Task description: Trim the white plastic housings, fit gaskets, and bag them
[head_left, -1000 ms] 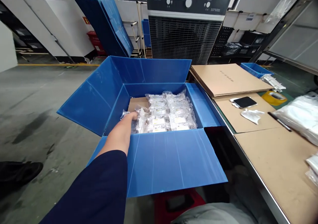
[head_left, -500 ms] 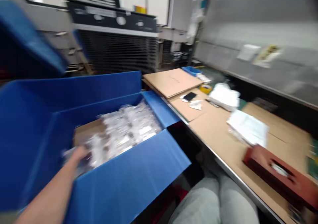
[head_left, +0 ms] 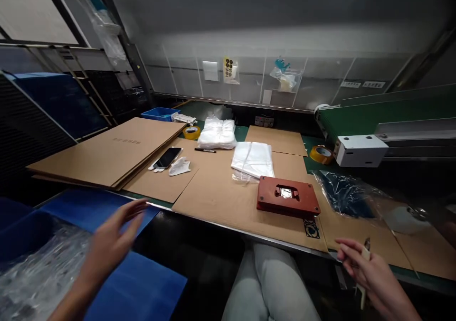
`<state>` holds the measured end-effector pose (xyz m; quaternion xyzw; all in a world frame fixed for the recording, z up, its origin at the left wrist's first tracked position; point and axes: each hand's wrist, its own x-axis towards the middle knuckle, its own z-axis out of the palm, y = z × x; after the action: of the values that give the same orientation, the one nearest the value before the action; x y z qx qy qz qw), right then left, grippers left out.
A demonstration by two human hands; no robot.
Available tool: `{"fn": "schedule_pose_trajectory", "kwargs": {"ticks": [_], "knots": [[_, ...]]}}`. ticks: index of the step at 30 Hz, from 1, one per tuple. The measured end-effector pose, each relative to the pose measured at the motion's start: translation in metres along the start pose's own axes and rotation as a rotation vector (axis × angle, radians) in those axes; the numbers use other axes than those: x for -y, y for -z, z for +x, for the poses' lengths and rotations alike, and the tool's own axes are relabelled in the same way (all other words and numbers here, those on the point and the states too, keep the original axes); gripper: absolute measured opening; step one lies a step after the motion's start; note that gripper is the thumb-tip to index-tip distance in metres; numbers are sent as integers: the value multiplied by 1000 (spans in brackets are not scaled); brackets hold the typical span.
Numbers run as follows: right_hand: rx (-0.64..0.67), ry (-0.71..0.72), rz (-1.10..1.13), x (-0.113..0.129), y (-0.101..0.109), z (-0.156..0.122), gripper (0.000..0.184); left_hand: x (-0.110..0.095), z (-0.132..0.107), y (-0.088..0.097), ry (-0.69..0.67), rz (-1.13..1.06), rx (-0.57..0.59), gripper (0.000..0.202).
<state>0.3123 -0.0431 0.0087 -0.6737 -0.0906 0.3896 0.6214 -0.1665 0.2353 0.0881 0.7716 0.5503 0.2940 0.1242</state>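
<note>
Swung well to the right since the earlier view, the person's head now faces the long bench, and the blue box has slid to the lower left corner, with the right hand (head_left: 374, 271) come into sight. That right hand pinches a slim pale object (head_left: 364, 259) between fingers and thumb, near the bench's front edge (what the object is, I can't make out from here). The left hand (head_left: 113, 240) hangs open, fingers spread and slightly blurred, just above a flap of the blue corrugated box (head_left: 135, 287), holding nothing. Inside the box, at the frame's corner, lie the clear plastic-wrapped packets (head_left: 39, 269), glossy and only partly in view. Along the bench sit a red-brown metal block (head_left: 288, 196), folded white plastic bags (head_left: 252, 162), a smartphone (head_left: 166, 158), white gloves (head_left: 180, 166), a stack of cardboard sheets (head_left: 107, 152) and a roll of packing tape (head_left: 322, 154), with a green conveyor (head_left: 392, 119) beyond.
</note>
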Motion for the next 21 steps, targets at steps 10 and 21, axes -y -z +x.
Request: {"fn": "schedule_pose_trajectory", "kwargs": {"ticks": [10,21], "knots": [[85,-112,175,20,3,116,49,-110,239,-217,-308,50,666,36],[-60,-103,103,-11,36,126,33,-114,242,-252,-267,53,880,91]]}}
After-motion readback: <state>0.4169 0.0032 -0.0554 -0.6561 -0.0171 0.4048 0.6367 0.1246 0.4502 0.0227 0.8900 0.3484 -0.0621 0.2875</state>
